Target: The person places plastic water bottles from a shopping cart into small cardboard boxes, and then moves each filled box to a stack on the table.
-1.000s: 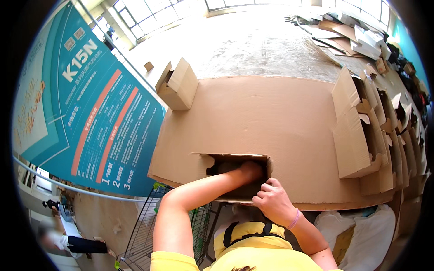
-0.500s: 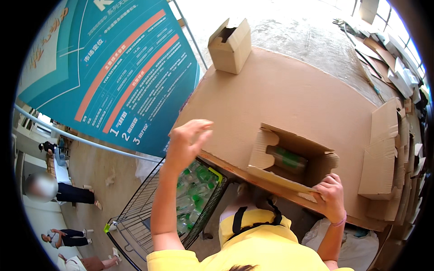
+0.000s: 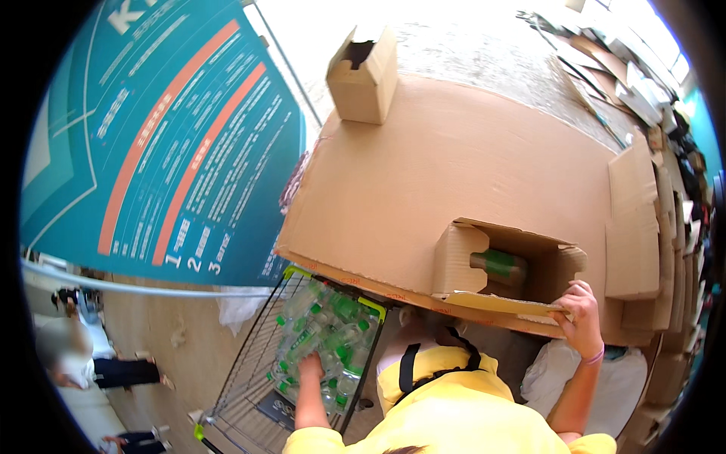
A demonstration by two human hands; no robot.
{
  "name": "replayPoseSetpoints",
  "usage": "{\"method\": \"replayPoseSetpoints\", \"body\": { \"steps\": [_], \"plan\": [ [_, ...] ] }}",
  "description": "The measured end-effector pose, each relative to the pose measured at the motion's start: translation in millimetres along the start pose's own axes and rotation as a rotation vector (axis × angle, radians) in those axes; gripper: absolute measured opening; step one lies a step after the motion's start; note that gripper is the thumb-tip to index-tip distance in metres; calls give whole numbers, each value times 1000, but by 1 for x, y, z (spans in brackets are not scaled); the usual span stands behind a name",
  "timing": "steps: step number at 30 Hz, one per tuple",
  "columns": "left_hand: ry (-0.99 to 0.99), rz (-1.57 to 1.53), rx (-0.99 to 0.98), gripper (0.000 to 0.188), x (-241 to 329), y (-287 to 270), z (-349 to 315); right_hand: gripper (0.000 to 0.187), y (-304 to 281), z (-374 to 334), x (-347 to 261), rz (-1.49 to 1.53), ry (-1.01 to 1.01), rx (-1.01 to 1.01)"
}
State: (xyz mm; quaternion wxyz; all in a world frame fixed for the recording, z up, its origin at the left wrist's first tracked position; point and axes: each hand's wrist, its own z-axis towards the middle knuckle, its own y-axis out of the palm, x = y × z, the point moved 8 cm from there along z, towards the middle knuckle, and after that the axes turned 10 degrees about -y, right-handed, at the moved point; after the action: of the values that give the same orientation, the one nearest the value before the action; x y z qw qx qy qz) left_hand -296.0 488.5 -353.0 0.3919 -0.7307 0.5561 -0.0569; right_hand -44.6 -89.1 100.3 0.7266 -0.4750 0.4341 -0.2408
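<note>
My left hand (image 3: 311,366) is down in a shopping cart (image 3: 231,378), among clear plastic bottles (image 3: 333,321) with green caps and labels. The bottles hide its fingers, so whether it grips one cannot be told. On the cardboard-topped table, an open cardboard box (image 3: 458,261) stands at the near edge. Inside it lies a clear bottle with a green label (image 3: 501,266). My right hand (image 3: 581,310) pinches the near flap of this box at its right corner.
A second small open carton (image 3: 364,83) stands at the table's far left corner. Flattened or folded cartons (image 3: 634,227) stack along the right edge. A large teal banner (image 3: 174,151) rises on the left. White sacks (image 3: 582,386) lie under the table; people (image 3: 113,363) are beyond the cart.
My left hand has moved from above the table's left edge down into the cart of bottles. The right hand keeps its hold on the box flap. The view has shifted.
</note>
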Motion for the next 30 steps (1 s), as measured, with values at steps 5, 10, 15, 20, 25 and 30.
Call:
{"method": "replayPoseSetpoints", "body": {
  "steps": [5, 10, 15, 20, 25, 30],
  "plan": [
    [79, -233, -25, 99, 0, -43, -33, 10, 1, -2, 3, -27, 16, 21],
    [25, -741, 350, 78, -13, -127, -55, 9, -2, -3, 3, -3, -21, 27],
    [342, -1505, 636, 70, -9, -310, -108, 10, -5, -3, 0, 6, -72, 35],
    [1176, -1915, 685, 92, 78, -496, -261, 11, -2, -7, -1, 18, -138, 79],
    [1561, -1325, 430, 91, 228, -558, -367, 9, -2, -18, 1, -16, -194, 134],
    [1402, -525, 172, 68, 372, -516, -374, 5, -3, -24, -1, 5, -262, 150]
  ]
}}
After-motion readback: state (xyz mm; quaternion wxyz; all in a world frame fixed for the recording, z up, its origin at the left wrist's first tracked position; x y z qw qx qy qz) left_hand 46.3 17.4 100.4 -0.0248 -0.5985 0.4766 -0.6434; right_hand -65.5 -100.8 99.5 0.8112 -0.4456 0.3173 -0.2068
